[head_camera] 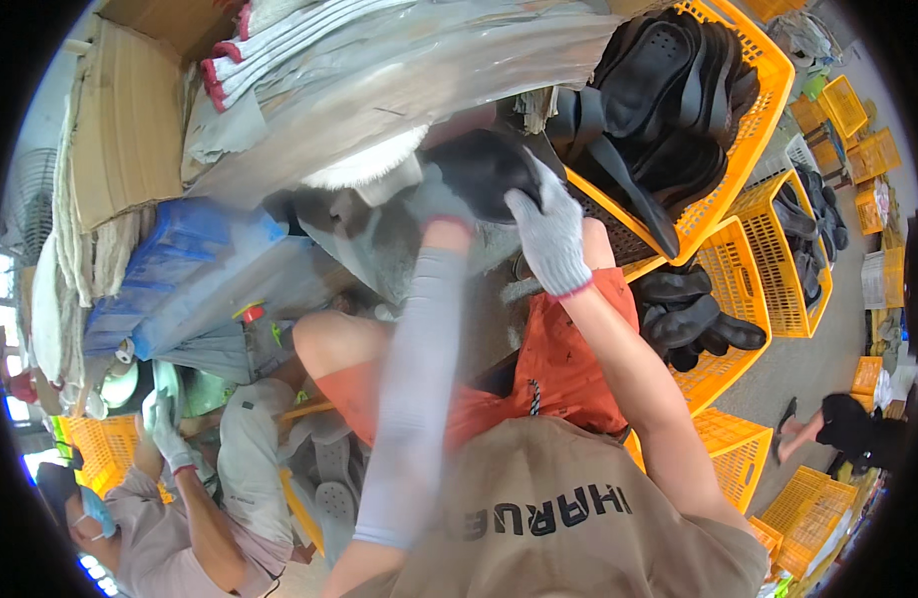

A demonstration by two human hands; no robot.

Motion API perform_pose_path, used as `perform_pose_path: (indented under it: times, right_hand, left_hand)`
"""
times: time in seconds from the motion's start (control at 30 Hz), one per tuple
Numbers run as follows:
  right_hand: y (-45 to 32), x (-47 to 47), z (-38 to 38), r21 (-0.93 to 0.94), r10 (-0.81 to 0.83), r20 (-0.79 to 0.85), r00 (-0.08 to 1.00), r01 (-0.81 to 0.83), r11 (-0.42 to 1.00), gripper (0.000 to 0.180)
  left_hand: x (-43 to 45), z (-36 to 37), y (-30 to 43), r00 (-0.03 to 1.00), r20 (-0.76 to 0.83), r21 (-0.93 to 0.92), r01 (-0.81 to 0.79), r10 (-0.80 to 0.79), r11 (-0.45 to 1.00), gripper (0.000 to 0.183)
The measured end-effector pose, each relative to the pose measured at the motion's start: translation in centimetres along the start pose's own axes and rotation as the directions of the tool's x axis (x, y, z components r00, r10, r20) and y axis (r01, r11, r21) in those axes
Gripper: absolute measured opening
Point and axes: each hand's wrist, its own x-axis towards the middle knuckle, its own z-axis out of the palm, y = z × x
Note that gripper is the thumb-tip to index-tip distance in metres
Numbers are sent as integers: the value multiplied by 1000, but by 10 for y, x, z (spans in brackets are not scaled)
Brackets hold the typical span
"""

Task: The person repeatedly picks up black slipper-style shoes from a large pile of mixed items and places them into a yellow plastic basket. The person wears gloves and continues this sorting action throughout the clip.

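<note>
Both hands wear pale knitted work gloves. My right hand (552, 228) grips the near right side of a dark shoe sole (485, 168), its thumb on top. The left hand (444, 194) is blurred and lies against the sole's left side; its fingers are hard to make out. Just left of the sole is a round white bristle wheel (369, 157) below a cloudy plastic sheet (429, 67). Whether the sole touches the wheel cannot be told. Below the hands, a dusty grey surface shows between my knees.
A yellow crate (772, 90) heaped with dark soles (649, 67) stands close at the right, more crates (743, 284) beyond it. A cardboard box (122, 119) and hanging gloves (63, 224) are at the upper left. A masked co-worker (175, 523) sits at the lower left.
</note>
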Motion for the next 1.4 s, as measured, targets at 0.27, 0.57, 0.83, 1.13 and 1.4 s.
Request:
perform_pose_path:
  times: [0.27, 0.57, 0.83, 1.13, 1.4]
  right_hand:
    - [59, 57, 80, -116, -47, 57, 997, 53, 992, 37]
    - [12, -7, -14, -195, 163, 420, 893, -86, 977, 63]
    - [-7, -1, 31, 256, 292, 420, 859, -420, 870, 29]
    - [-31, -72, -5, -357, 53, 404, 913, 104, 928, 36]
    - [-106, -35, 53, -305, 63, 446, 893, 85, 949, 36]
  left_hand:
    - [-36, -69, 52, 887, 444, 889, -418, 126, -189, 56]
    - [-137, 2, 40, 912, 408, 399, -144, -35, 905, 44]
    - [-143, -14, 109, 586, 810, 582, -800, 19, -146, 20]
    - [-80, -86, 17, 962, 272, 315, -76, -13, 946, 40]
    - [-74, -46, 45, 933, 231, -53, 297, -278, 953, 68]
